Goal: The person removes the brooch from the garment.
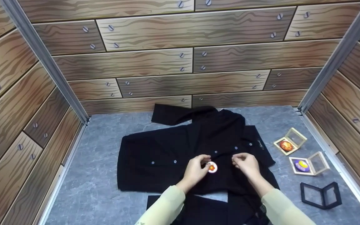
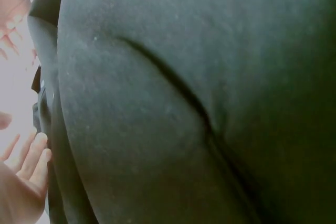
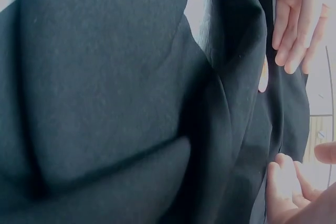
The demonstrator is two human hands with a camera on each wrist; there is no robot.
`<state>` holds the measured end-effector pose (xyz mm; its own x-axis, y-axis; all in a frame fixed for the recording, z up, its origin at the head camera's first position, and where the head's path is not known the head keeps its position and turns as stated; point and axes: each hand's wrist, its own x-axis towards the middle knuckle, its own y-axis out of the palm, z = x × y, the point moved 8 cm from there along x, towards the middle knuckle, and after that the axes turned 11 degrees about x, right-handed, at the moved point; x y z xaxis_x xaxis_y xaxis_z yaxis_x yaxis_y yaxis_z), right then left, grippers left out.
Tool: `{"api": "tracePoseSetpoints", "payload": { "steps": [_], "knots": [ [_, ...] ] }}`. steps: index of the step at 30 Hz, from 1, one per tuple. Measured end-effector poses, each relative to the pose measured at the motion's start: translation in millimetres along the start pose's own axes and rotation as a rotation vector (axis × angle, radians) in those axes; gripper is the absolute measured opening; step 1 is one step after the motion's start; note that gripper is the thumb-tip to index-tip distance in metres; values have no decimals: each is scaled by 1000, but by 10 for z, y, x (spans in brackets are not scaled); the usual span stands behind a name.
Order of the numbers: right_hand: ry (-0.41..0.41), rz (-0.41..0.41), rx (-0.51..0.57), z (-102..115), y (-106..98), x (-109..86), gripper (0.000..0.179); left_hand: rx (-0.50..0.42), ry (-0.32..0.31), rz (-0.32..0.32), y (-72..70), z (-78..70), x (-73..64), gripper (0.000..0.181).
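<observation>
A black button-front garment (image 1: 155, 147) lies spread out, its sleeves stretched toward the back and front. On its front sits a round white badge (image 1: 212, 167) with a red-orange flower, and only a sliver of the badge (image 3: 263, 76) shows in the right wrist view. My left hand (image 1: 197, 168) is right at the badge's left edge, its fingers (image 3: 295, 35) relaxed beside it. My right hand (image 1: 246, 164) hovers over the garment right of the badge, fingers loosely bent and thumb apart, holding nothing. Dark cloth (image 2: 142, 119) fills most of the left wrist view.
On the right stand two open wooden cases, one with an orange badge (image 1: 286, 145), the other with a purple and yellow badge (image 1: 302, 165). Nearer is an open black frame case (image 1: 321, 196). Wood-patterned walls (image 1: 167, 59) enclose the grey surface (image 1: 98, 175) on three sides.
</observation>
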<state>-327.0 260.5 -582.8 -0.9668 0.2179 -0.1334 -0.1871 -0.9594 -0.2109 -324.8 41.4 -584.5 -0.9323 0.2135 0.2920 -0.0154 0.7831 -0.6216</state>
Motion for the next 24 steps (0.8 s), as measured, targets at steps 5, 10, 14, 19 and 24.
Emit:
{"api": "tracePoseSetpoints", "payload": {
  "steps": [5,10,14,19,24],
  "knots": [
    [-7,11,7,-16,81,-13,24,13,-33,-5,-24,49,-5,26],
    [-34,37,13,-27,183,-35,23,45,-72,-32,-57,84,-4,24],
    [-52,63,1,-51,263,-56,23,67,-105,-38,-65,102,-3,24],
    [-81,85,-65,-68,350,-75,23,89,-132,-37,-65,105,-5,23],
    [-104,103,-132,-75,419,-96,23,118,-149,-33,-67,90,-7,23]
  ]
}}
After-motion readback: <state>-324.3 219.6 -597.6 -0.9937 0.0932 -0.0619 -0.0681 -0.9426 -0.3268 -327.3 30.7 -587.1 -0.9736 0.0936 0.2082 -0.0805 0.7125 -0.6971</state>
